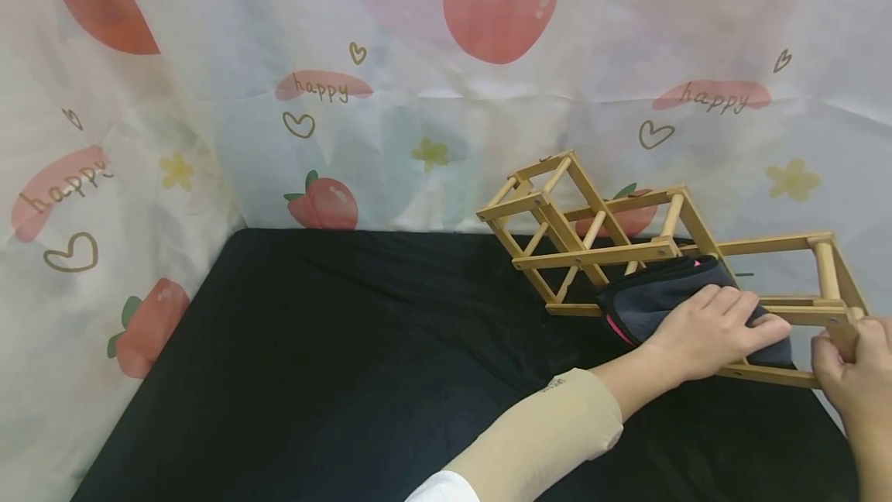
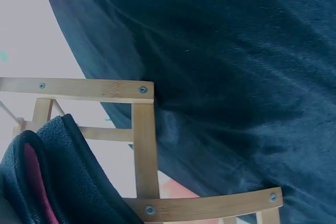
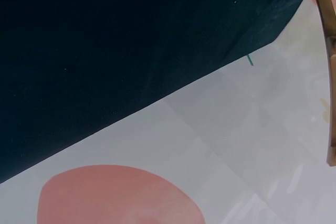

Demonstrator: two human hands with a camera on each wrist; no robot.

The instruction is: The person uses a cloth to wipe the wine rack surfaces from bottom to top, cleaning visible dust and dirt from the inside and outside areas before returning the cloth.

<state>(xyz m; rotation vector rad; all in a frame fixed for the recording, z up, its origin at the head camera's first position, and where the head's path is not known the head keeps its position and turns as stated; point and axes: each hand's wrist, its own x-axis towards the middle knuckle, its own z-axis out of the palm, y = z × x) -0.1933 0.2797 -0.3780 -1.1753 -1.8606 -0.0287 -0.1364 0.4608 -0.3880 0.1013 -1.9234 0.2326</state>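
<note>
A stepped wooden rack [image 1: 592, 256], made of pale slats and round dowels, stands tilted at the right of the black-covered surface in the head view. Inside its lower part is a folded dark blue-grey cloth [image 1: 648, 300] with black edging and a strip of pink. My left hand [image 1: 725, 328] grips the cloth from the near side. At the rack's right end, my right hand [image 1: 860, 362] holds a corner upright, partly cut off by the frame. In the left wrist view the folded cloth [image 2: 79, 177] lies against the rack [image 2: 144, 150]; the hand itself is hardly seen there.
Black fabric [image 1: 313, 362] covers the surface. Behind it and along its left side hangs a pale curtain [image 1: 404, 138] printed with fruit, hearts and "happy". A rack edge [image 3: 332, 98] shows at the right of the right wrist view.
</note>
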